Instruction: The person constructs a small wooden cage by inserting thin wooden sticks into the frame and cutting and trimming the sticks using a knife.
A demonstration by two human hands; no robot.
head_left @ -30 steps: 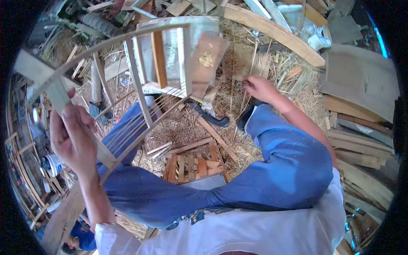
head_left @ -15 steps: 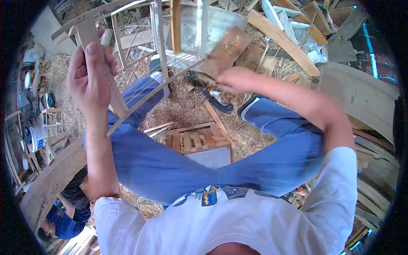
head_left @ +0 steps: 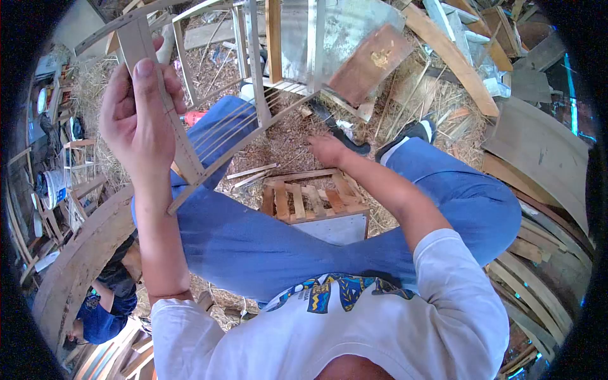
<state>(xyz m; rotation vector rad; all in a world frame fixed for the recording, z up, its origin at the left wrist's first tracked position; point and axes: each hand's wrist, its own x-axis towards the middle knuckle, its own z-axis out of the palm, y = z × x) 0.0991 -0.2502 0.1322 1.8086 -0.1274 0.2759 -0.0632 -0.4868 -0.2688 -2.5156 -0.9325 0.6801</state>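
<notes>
My left hand point(head_left: 142, 111) is wrapped round a flat wooden upright of a light wooden frame point(head_left: 254, 69) with thin parallel rods, its thumb lying on the wood. The frame stands tilted, its lower rail crossing above my left leg. Low over the straw-covered ground is my right hand point(head_left: 327, 151), its fingers pointing down and partly hidden by the back of the hand. A black-handled tool point(head_left: 334, 125) lies just beyond it. Between my legs sits a slatted wooden crate point(head_left: 304, 197), close below the right hand.
Beyond the frame lie a reddish-brown board point(head_left: 370, 64) and a grey sheet point(head_left: 354, 28). A long plank point(head_left: 453, 57) and scrap wood fill the upper right. Curved boards point(head_left: 538, 158) line the right side. At lower left, a person in dark blue point(head_left: 104, 320) is beside a curved beam point(head_left: 79, 272).
My right hand has moved down from beside the brown board to near the ground, the elbow drawn inward. My left hand keeps its hold on the frame. The whole view has shifted slightly.
</notes>
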